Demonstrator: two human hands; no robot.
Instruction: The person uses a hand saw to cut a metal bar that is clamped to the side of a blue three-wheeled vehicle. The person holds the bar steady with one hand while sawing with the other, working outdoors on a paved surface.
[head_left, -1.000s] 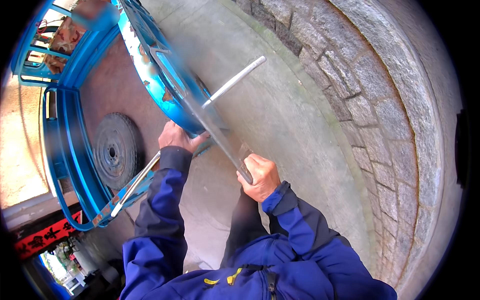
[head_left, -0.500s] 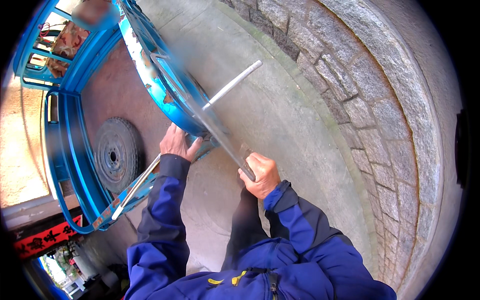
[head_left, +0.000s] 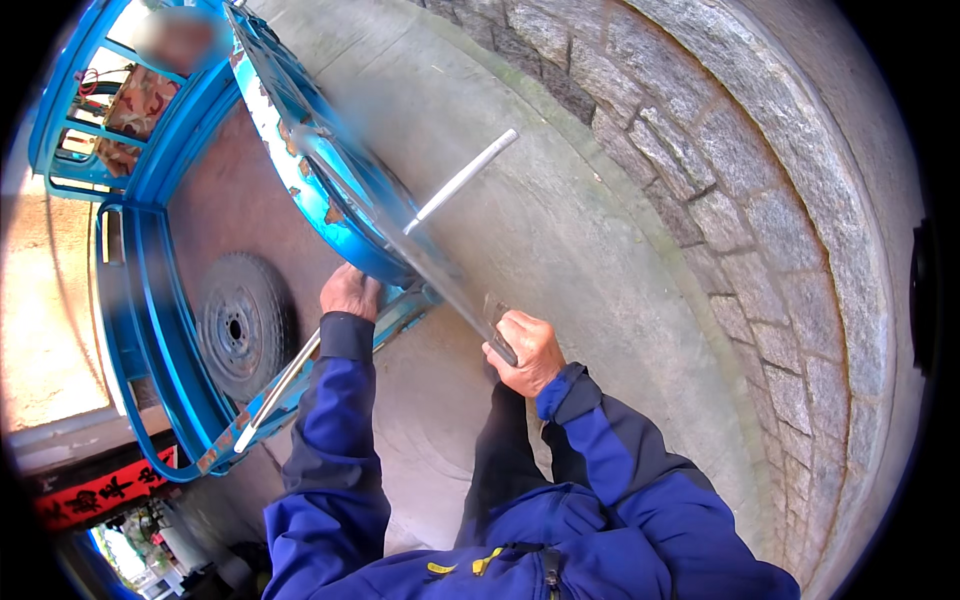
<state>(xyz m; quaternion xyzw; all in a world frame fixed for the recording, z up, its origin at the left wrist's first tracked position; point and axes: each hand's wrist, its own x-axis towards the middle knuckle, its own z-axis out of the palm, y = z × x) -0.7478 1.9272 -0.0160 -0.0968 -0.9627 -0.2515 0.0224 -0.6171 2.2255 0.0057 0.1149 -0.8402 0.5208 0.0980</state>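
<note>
My left hand [head_left: 350, 292] is closed over a long white pipe [head_left: 284, 385] beside the lower end of the blue side panel. Its fingertips are partly hidden. The pipe seems to run on under the panel, and a white end [head_left: 465, 180] sticks out beyond it. My right hand [head_left: 526, 352] grips the dark handle of a long, thin saw [head_left: 445, 280], its blade blurred. That blade slants up and left along the blue panel [head_left: 325, 215] and crosses near the pipe; contact there cannot be made out.
The blue cart bed [head_left: 205, 190], its paint chipped, holds a tyre on a wheel [head_left: 245, 325]. A camouflage cloth [head_left: 142, 100] lies beyond its front rail. Concrete ground [head_left: 570, 270] runs to a stone wall [head_left: 760, 230] at right. A red banner [head_left: 105, 490] shows lower left.
My left hand's fingers and thumb, spread before, are now drawn in by the panel. My right hand and the saw handle have shifted slightly down and to the right.
</note>
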